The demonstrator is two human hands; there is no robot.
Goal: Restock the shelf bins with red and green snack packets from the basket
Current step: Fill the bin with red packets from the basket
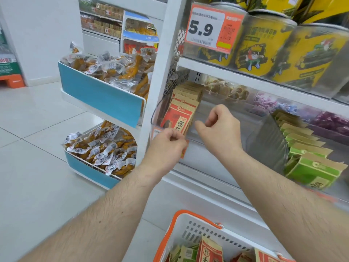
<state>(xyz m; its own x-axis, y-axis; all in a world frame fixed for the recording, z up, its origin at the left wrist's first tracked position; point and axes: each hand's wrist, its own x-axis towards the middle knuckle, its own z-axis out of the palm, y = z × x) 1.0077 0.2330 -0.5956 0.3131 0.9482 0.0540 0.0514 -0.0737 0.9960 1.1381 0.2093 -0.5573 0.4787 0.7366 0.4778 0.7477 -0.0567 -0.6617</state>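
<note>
A row of red snack packets [179, 115] stands upright at the left end of a clear shelf bin [222, 112]. My left hand [167, 143] pinches the bin's front rim just below the front red packet. My right hand [219, 127] has its fingers curled over the same rim, a little to the right, where the bin holds no packets. Green snack packets [309, 163] fill the neighbouring clear bin on the right. The white basket [196, 229] with orange handles sits at the bottom, with red and green packets inside.
Yellow tubs [262, 48] line the shelf above, beside a 5.9 price tag [207, 28]. A blue-and-white rack [102, 95] of clear-wrapped snacks stands to the left on the tiled floor [37, 148]. Purple sweets [328, 120] lie behind the green packets.
</note>
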